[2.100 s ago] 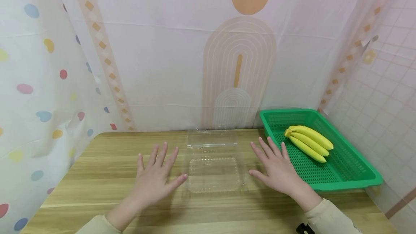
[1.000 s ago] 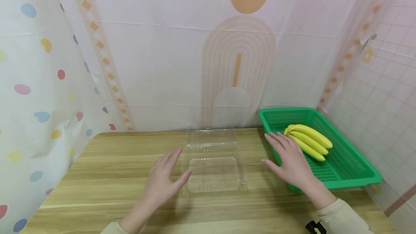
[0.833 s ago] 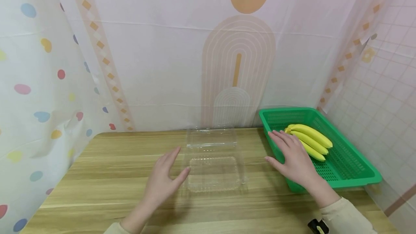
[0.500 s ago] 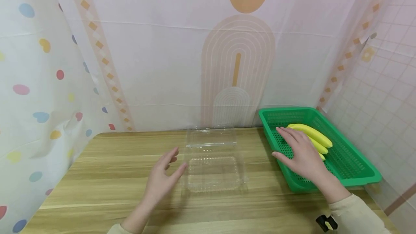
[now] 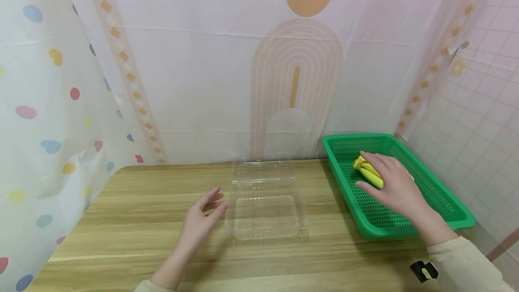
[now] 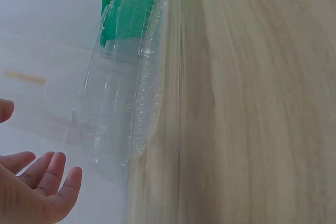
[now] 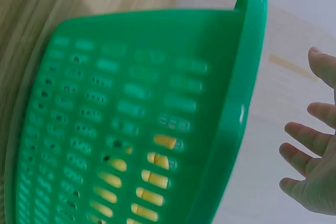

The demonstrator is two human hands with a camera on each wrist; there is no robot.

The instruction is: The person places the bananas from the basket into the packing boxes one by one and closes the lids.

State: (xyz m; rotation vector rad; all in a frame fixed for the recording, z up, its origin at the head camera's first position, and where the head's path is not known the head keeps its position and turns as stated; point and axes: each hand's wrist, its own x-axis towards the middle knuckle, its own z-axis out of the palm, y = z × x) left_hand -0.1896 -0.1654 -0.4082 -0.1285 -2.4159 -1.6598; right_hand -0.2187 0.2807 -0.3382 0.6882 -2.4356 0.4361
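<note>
A bunch of yellow bananas lies in the green basket, its stem end pointing left. Over the bunch hovers my right hand, fingers spread and bent a little, hiding much of the fruit. In the right wrist view the hand shows above the basket rim with nothing between the fingers; the bananas appear through the slots. My left hand, loosely curled and holding nothing, hangs just left of a clear plastic clamshell box. The box stands with its lid raised at the back.
The wooden table carries the box at the middle and the basket at the right. A patterned cloth hangs behind the table, with more cloth at both sides. A black strap piece sits by the right sleeve.
My right hand has moved right, from beside the basket to over the bananas. The left hand has turned from flat and spread to loosely curled. Box and basket have stayed put.
</note>
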